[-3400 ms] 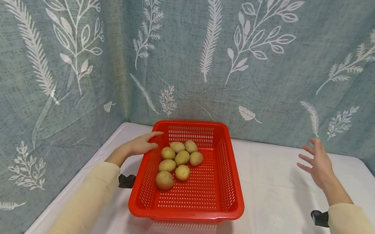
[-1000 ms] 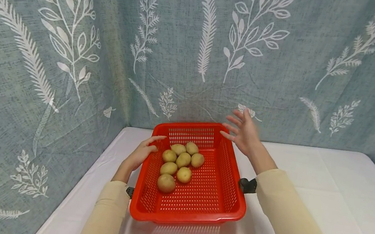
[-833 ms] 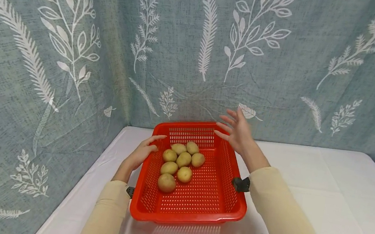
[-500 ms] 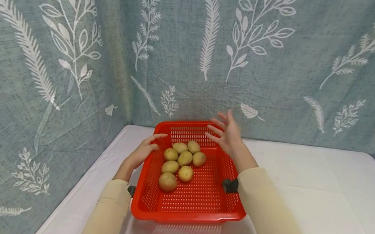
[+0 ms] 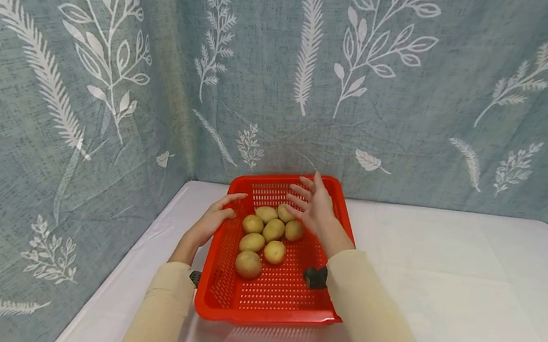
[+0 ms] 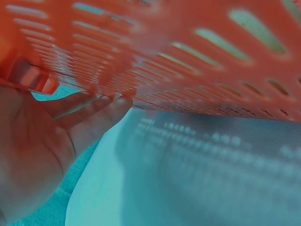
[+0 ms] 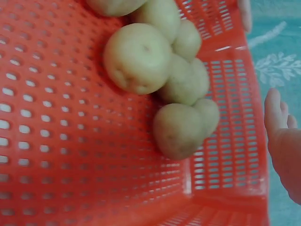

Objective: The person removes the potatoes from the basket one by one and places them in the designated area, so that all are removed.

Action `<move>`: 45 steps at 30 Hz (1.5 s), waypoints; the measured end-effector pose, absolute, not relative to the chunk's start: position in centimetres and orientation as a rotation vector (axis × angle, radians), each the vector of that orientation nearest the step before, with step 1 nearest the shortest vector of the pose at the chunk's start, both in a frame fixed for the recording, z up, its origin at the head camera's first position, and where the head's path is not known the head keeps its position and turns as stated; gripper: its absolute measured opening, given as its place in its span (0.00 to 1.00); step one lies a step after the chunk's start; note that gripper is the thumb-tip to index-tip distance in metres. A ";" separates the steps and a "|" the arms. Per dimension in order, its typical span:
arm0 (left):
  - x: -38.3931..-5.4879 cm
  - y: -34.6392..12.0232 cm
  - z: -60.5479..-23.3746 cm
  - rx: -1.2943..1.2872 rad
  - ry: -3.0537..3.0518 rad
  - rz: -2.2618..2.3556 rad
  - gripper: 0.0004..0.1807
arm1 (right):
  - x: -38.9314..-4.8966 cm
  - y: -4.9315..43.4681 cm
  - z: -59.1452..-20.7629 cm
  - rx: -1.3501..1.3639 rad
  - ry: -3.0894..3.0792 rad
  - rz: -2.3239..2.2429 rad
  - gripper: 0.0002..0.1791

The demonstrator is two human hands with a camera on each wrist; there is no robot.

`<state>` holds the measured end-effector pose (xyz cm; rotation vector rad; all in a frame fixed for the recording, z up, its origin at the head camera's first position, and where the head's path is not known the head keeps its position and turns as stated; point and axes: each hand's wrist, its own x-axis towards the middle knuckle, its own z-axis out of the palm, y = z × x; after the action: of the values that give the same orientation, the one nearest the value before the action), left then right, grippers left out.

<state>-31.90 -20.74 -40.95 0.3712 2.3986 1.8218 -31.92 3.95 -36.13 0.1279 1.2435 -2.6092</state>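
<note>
Potatoes (image 5: 273, 230) lie in red basket (image 5: 266, 315), none lifted; handling seems barely begun. Right hand (image 5: 318, 207) hovers above, empty, fingers apart; left hand (image 5: 211, 222) touches basket side, fingers extended.

Bright, even light fills the head view, washing out the white table (image 5: 460, 302) and glinting on the near rim of the red basket (image 5: 280, 315), with a soft shadow below. The left wrist view is hazy and teal-tinted, light dotting the basket's shadow. In the right wrist view, the potatoes (image 7: 138, 59) look slightly soft.
</note>
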 end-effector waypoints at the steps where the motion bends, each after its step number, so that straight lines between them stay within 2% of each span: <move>1: -31.9 -20.7 -40.9 0.372 2.397 1.822 0.31 | -32.0 3.9 -36.3 0.145 1.234 -2.612 0.32; 14: -31.8 -20.7 -40.8 0.339 2.351 1.837 0.31 | -32.7 3.7 -38.0 0.272 1.201 -2.641 0.31; 22: -31.7 -20.6 -40.9 0.312 2.321 1.864 0.31 | -33.0 3.8 -38.9 0.318 1.498 -2.510 0.30; 29: -31.8 -20.7 -40.8 0.304 2.315 1.869 0.32 | -32.9 4.1 -39.1 0.460 1.709 -2.358 0.29; 34: -31.9 -20.8 -40.9 0.316 2.317 1.872 0.31 | -32.8 4.1 -39.8 0.525 1.834 -2.202 0.22; 41: -31.8 -20.7 -40.8 0.326 2.344 1.855 0.31 | -32.3 4.0 -40.4 0.383 1.944 -1.927 0.24; 45: -31.9 -20.7 -40.8 0.317 2.344 1.853 0.31 | -32.1 3.9 -40.3 0.343 1.966 -1.899 0.22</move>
<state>-31.88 -20.71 -40.84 0.3172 2.3441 1.8530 -32.12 3.92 -40.29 0.3431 1.9660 -1.8986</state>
